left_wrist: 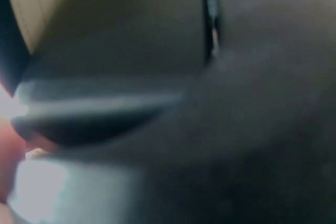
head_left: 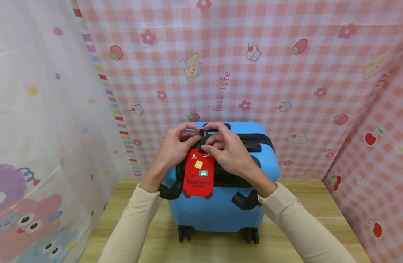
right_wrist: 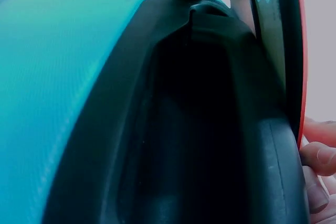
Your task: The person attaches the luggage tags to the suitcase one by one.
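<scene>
A red luggage tag with small stickers and dark lettering hangs by its black strap at the top of a blue suitcase. My left hand pinches the strap from the left between thumb and forefinger. From the right, my right hand pinches the same strap, its thumb just above the tag. The right wrist view has the tag's thin red edge side-on, with fingertips beside it. Blurred dark plastic fills most of the left wrist view.
The suitcase stands upright on its black wheels on a wood-grain table. Its black top handle lies behind the hands. Pink checked cloth hangs close behind, and white patterned cloth on the left.
</scene>
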Available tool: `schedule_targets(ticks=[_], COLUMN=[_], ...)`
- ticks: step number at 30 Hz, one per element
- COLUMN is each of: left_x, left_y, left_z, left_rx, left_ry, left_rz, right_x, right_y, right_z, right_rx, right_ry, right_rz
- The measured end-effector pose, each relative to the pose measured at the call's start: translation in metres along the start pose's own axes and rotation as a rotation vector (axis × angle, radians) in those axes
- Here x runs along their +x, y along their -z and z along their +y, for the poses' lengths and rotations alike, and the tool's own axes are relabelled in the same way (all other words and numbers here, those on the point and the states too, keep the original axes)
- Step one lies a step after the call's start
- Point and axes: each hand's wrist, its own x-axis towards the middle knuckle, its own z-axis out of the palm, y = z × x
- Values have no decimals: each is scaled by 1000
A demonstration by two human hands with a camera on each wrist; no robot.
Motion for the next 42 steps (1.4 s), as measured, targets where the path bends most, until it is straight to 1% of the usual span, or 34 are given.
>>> schedule_targets(ticks=[11, 19, 25, 32, 38, 42], left_x=[-2, -3, -3, -3, -3, -3], left_y=[2, 2, 3, 4, 1, -1], left_z=[-2, -3, -3, -1, -1, -1], left_rx=[3, 9, 19, 28, 32, 45], left_ry=[-5, -12, -15, -17, -40, -39], left_rz=[11, 20, 16, 15, 16, 15], right_x=[0, 1, 2, 3, 1, 0], right_y=[-2, -3, -3, -2, 0, 1], right_z=[2, 3, 3, 1, 1, 1], right_rx=[71, 69, 68, 67, 58, 56], right_ry=[-52, -59, -56, -47, -49, -57], right_rz=[-12, -8, 0, 0, -3, -10])
